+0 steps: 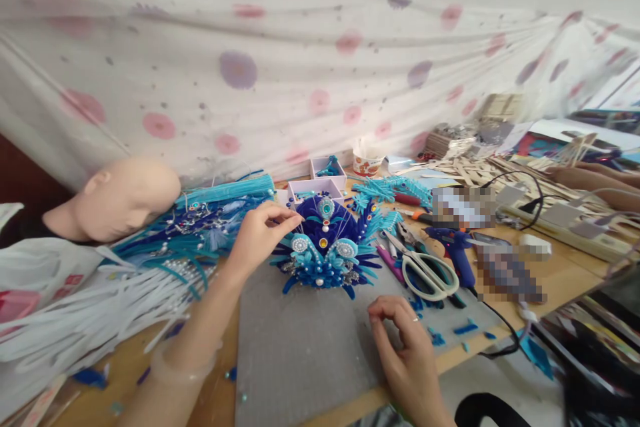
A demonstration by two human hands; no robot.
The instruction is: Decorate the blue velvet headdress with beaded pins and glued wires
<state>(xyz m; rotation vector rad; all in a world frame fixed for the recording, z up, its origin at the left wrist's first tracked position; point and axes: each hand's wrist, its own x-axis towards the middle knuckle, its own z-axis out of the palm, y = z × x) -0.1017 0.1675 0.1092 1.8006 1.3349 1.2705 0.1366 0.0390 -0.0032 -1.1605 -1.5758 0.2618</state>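
A blue headdress [320, 260] with fuzzy petals, pearls and orange and teal gems stands on a grey mat [295, 353]. At its upper left side is my left hand [263, 237], thumb and fingertips pinched together; whatever they may hold is too small to make out. My right hand [407, 353], with a ring on one finger, rests near the mat's front right edge, apart from the headdress. Its fingers are curled with thumb and forefinger meeting, and I cannot see anything clearly between them. White-handled scissors [430, 277] lie beyond it.
A bald mannequin head [120, 200] lies at left behind white pipe cleaners [95, 320]. Blue stems [235, 190], a white box [315, 190] and a paper cup [367, 161] stand behind. To the right are a blue glue gun [457, 253], power strips [575, 227] and another person's arm [595, 180].
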